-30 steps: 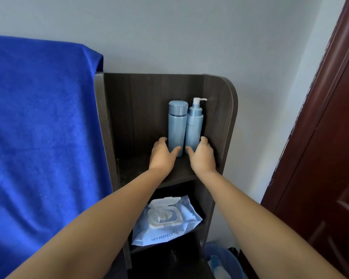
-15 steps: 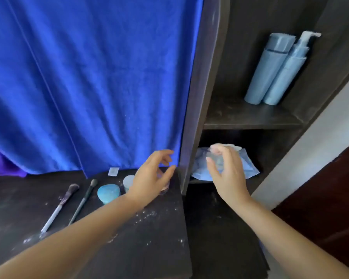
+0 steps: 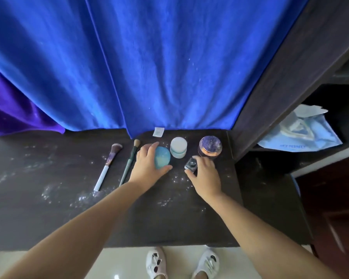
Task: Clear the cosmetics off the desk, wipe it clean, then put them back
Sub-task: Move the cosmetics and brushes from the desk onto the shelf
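Note:
On the dark desk, dusted with white powder, lie two makeup brushes: a white-handled one and a dark green one. My left hand wraps around a round light-blue compact. A white jar and a purple jar with a copper band stand behind it. My right hand closes its fingers on a small dark bottle in front of the purple jar.
A blue cloth hangs behind the desk, with a purple one at the left. A dark shelf unit at the right holds a pack of wet wipes. My feet in white shoes stand on the pale floor.
The view has dropped from the shelf to the desk. My hands left the two blue bottles on the shelf, came down, and now grip the compact and the small bottle.

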{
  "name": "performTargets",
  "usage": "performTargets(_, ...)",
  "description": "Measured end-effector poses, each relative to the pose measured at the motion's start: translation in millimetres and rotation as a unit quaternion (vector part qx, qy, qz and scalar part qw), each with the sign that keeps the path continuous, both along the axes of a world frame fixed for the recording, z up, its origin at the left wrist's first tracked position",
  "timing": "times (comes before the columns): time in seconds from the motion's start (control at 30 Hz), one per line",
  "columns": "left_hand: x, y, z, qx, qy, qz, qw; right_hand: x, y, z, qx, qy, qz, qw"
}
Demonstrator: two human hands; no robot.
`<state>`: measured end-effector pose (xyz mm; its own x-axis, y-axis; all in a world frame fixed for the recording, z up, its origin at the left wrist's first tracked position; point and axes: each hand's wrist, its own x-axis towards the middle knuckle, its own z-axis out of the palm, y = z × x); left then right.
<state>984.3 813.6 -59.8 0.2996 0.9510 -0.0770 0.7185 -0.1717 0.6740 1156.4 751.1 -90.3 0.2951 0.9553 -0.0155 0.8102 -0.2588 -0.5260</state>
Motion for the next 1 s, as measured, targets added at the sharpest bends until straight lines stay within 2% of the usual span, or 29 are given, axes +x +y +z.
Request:
performTargets(0.1,2.1,3.0,-5.0,-0.004,0.005,-0.029,1.000,-0.9,0.5,-4.5,0.015,-0.027,-0.008,1.000)
performTargets(0.23,0.3,1.3,5.0,0.012,0.020,-0.045,0.999,2.4,-6.1,6.6,0.034,0.004,-0.006,0.999)
performTargets(0.37,10.2,-11.7,42.3,0.055,0.000,-0.086,0.995,15.2,-19.1,44.9,0.105,0.042,-0.005,0.994)
performTargets(0.47,32.3,-24.9,84.0,0.122,-0.013,-0.124,0.985,38.1,-32.6,86.5,0.163,0.040,-0.006,0.986)
performTargets(0.67,105.7,-59.4,164.1,0.216,-0.106,-0.236,0.942,110.5,-72.6,176.1,0.271,0.042,-0.048,0.960)
performTargets(0.77,156.1,-81.7,201.5,0.256,-0.159,-0.270,0.914,157.1,-94.5,216.1,0.311,0.013,-0.083,0.947)
performTargets(0.9,225.6,-98.7,246.2,0.289,-0.214,-0.281,0.890,218.9,-108.6,263.6,0.367,-0.022,-0.119,0.923)
performTargets(1.0,273.1,-91.2,270.9,0.305,-0.213,-0.247,0.895,260.5,-102.9,287.3,0.350,-0.026,-0.139,0.926)
